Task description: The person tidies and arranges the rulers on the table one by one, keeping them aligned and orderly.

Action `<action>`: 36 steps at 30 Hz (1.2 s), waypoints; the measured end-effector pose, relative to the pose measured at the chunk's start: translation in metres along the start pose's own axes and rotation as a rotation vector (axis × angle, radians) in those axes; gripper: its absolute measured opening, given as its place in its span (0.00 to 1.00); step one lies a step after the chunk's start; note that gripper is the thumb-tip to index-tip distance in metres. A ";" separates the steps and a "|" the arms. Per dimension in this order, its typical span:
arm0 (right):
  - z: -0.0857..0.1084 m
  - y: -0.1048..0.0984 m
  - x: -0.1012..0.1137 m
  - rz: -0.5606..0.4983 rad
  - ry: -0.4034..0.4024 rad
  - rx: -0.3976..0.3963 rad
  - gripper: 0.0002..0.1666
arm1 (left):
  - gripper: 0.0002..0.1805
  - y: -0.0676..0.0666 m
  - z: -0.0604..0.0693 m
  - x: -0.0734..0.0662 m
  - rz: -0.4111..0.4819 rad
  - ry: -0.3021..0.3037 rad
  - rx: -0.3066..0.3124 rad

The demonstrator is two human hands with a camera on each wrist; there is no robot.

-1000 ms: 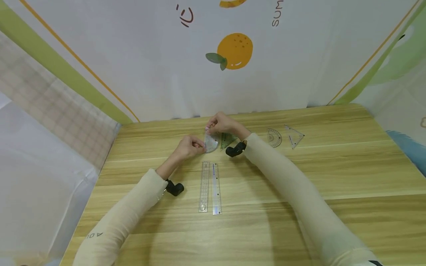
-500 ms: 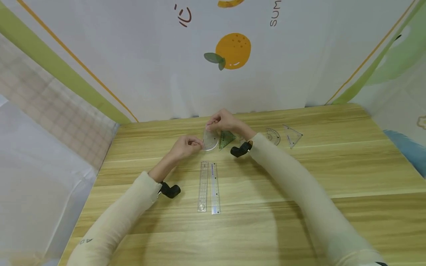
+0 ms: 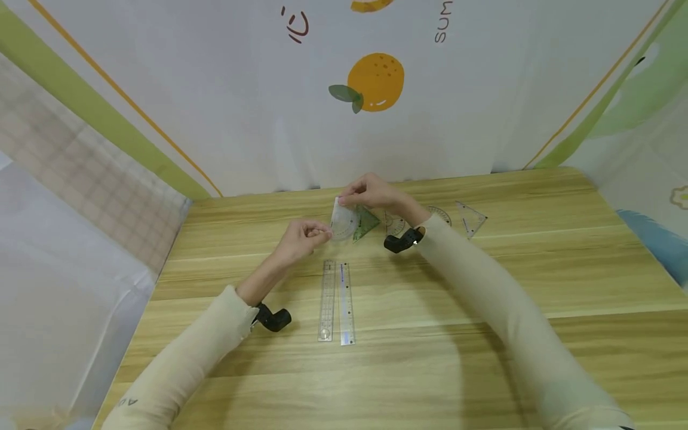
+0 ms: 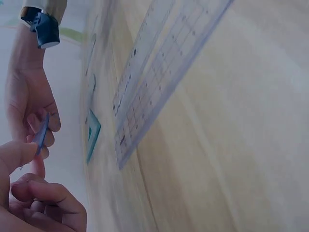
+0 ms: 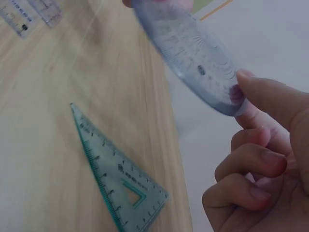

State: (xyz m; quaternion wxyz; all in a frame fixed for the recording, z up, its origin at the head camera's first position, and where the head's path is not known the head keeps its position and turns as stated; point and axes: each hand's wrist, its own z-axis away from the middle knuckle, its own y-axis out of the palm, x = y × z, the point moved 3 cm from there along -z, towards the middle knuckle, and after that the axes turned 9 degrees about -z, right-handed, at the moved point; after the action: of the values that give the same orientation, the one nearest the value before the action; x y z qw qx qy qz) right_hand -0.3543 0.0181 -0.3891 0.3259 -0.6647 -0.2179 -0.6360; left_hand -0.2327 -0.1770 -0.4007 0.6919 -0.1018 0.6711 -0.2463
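Note:
A clear protractor is held between both hands, raised off the table as the right wrist view shows. My right hand pinches its upper corner between thumb and forefinger. At the lower corner my left hand pinches it with thumb and fingertip. Just right of the protractor lies a green set square, flat on the wood. Two clear rulers, one with a grid and one with blue lettering, lie side by side nearer the front.
Another protractor lies beside the green set square, and a further one is partly behind the right sleeve. A clear set square is to their right. Behind the wooden table hangs a white printed cloth.
Both hands still hold the protractor, which has tilted and shifted slightly. My right hand has moved a little up and to the right, uncovering more of the green set square.

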 end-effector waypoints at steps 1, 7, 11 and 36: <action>0.001 0.000 0.000 0.002 -0.006 0.000 0.11 | 0.09 0.001 0.000 0.000 0.002 -0.001 -0.005; 0.006 0.001 -0.003 0.016 -0.051 0.000 0.12 | 0.07 0.007 0.002 0.001 -0.010 0.001 -0.011; 0.010 0.002 0.000 0.012 -0.059 0.001 0.10 | 0.08 0.009 0.007 -0.005 -0.024 -0.009 0.000; 0.042 0.001 0.006 0.143 -0.082 -0.050 0.14 | 0.06 0.030 0.019 -0.013 -0.103 0.091 0.018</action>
State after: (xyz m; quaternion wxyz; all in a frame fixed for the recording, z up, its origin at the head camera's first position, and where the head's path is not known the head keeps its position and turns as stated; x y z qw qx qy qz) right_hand -0.3235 0.0468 -0.3820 0.3445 -0.7119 -0.1671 -0.5888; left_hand -0.2072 -0.1486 -0.4022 0.6479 -0.1186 0.6934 -0.2921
